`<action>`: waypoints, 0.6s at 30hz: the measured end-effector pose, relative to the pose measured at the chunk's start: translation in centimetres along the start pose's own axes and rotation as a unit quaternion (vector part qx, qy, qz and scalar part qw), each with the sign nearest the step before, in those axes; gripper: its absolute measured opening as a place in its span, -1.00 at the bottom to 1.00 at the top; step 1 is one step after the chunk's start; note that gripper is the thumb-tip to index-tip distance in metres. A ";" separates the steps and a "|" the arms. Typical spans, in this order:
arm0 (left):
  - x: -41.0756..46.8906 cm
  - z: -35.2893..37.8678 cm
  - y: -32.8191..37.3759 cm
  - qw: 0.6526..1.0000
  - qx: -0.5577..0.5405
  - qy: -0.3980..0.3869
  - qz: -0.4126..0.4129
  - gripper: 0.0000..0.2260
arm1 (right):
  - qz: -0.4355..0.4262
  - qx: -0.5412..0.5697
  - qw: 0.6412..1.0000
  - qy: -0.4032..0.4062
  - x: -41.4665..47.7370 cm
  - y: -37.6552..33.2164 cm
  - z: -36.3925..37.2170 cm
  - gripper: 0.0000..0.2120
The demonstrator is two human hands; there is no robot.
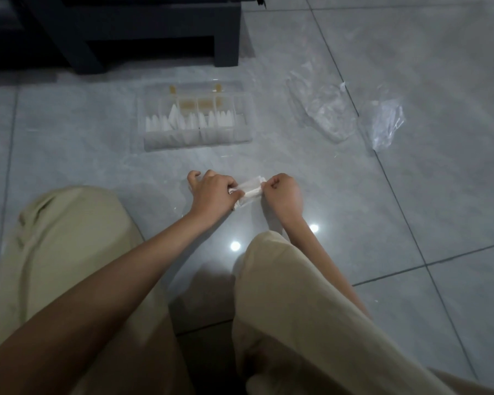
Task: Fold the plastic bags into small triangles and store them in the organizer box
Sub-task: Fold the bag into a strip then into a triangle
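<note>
1. Fingers [231, 184] of the left hand [211, 195] are curled and pinch the left end of a folded plastic bag [250, 189]; the outer fingers of that hand arch down towards the floor [411, 209]
2. Between the two hands the folded plastic bag shows as a narrow whitish strip held low over the floor, its left end tucked under the left hand and its right end against the right knuckles
3. Fingers [272, 182] of the right hand [283, 195] are clenched almost into a fist and grip the strip's right end
4. Farther from the person, just beyond the left hand, the clear organizer box [197, 144] sits on the floor with white folded triangles [177, 118] standing in its compartments
5. Right of the box and well apart from both hands, loose clear bags [325, 109] lie crumpled on the floor
</note>
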State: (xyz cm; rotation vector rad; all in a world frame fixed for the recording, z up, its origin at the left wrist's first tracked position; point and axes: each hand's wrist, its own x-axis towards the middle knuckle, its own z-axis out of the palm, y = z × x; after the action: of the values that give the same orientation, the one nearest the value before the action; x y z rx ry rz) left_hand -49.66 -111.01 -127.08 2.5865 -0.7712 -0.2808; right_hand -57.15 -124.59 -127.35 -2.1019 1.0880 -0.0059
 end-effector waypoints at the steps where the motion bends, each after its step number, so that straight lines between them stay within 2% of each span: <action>1: 0.1 0.0 0.0 1.000 -0.005 0.002 0.002 -0.86 | 0.000 0.006 1.000 0.000 0.0 0.1 0.0 -0.87; 5: -0.1 0.0 0.0 1.000 -0.016 -0.006 0.016 -0.87 | 0.009 0.092 0.996 0.002 0.1 0.9 -0.3 -0.94; 9: -0.1 0.1 0.1 1.000 -0.008 -0.002 0.014 -0.84 | 0.000 0.139 0.990 -0.019 0.0 1.3 -0.8 -0.93; 12: 0.0 0.2 0.2 1.000 -0.013 0.000 0.012 -0.83 | -0.013 0.162 0.986 0.026 -1.3 1.2 -0.6 -0.93; 15: 0.1 0.4 0.3 1.000 -0.015 0.003 0.011 -0.80 | -0.037 0.145 0.987 0.065 -2.9 0.9 -0.7 -0.86; 18: 0.2 0.6 0.2 1.000 -0.007 0.006 0.015 -0.78 | -0.143 0.052 0.987 0.049 -3.5 1.4 -1.1 -0.73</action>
State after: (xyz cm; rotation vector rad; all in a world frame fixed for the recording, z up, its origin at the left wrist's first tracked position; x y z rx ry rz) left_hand -49.77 -111.48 -127.52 2.5576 -0.8009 -0.2594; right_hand -60.72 -123.26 -126.30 -2.1641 0.8139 -0.3020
